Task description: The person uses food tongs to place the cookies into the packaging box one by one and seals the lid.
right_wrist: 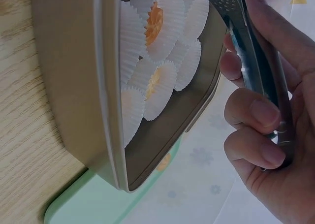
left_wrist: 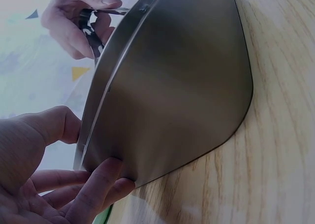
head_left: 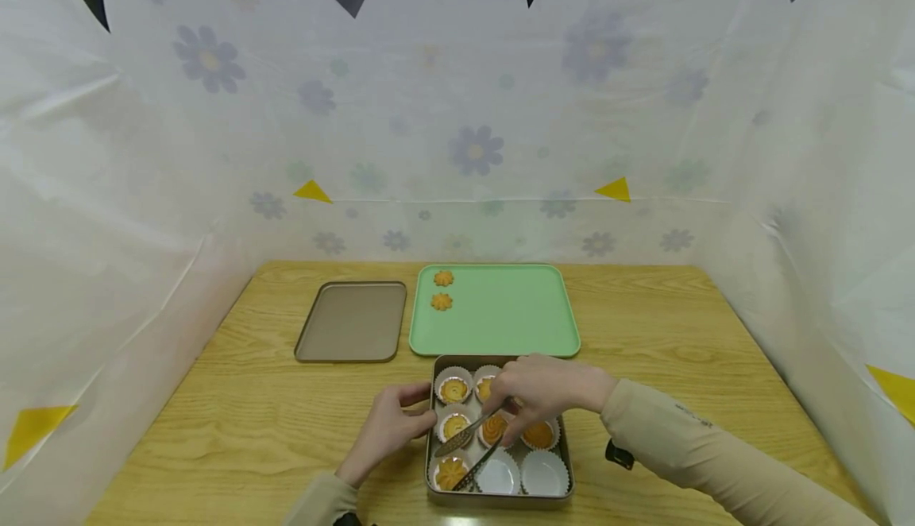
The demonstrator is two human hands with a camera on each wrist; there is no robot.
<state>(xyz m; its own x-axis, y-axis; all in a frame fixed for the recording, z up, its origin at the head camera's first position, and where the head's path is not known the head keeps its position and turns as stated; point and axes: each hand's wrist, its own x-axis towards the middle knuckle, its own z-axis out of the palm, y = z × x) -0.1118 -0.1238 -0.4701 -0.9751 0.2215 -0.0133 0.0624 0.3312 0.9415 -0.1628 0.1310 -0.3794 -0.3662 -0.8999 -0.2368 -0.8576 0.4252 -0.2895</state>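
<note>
A deep metal baking tin [head_left: 500, 500] stands at the table's front, with white paper cups in rows. Several cups hold golden cookies; two front cups [head_left: 545, 474] show bare white insides. My right hand [head_left: 539, 387] reaches over the tin and grips metal tongs [right_wrist: 263, 61] with perforated tips. Those tips are spread around a flower-shaped cookie [head_left: 450, 473] in the front left cup; whether they touch it, I cannot tell. My left hand [head_left: 391, 427] holds the tin's left side, its thumb at the rim and fingers against the outer wall [left_wrist: 167, 96].
Behind the tin lies a green tray [head_left: 507, 311] with two flower-shaped cookies [head_left: 442, 302] near its left edge. To its left is a flat brown tray [head_left: 360, 321]. White flowered sheeting [head_left: 472, 97] encloses the wooden table [head_left: 643, 327] at the back and sides.
</note>
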